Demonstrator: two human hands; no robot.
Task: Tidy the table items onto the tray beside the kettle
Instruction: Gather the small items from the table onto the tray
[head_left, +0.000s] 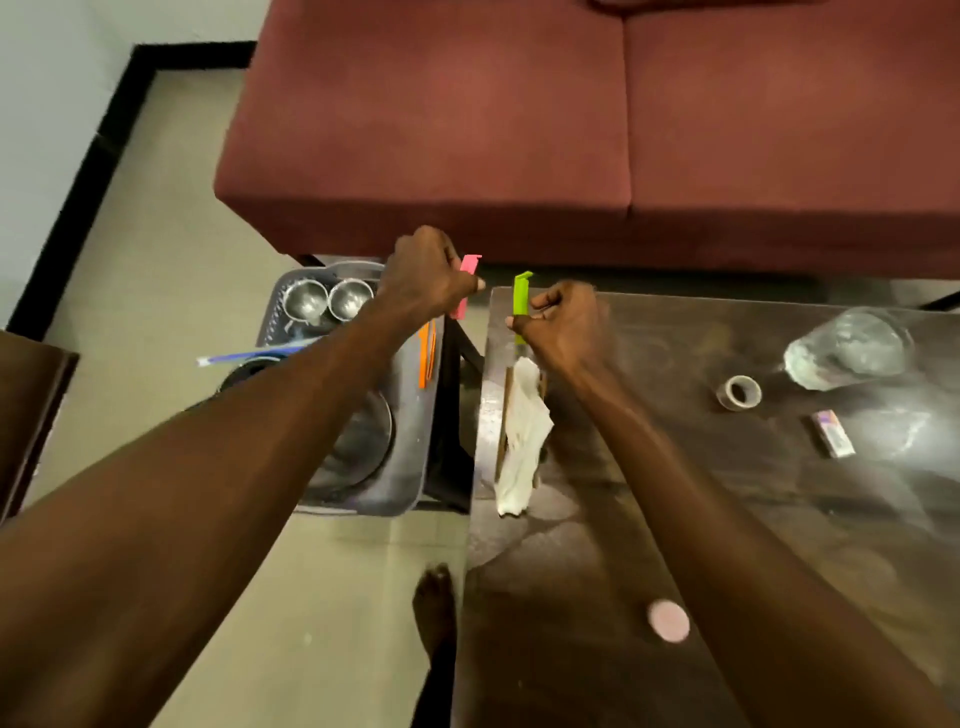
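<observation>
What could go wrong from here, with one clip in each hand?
1. The left hand holds the pink clip near the tray's right rim, over the gap to the table. Released there, it may fall to the floor.
2. The right hand holds the green clip just above the tissue at the table edge; the arm might sweep the tissue off.
3. The glass seems to lie on its side and could roll.

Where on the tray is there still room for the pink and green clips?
The tray is crowded: two steel cups at the far end, a round steel lid nearer. A bare strip runs along its right rim, below the orange clip.
</observation>
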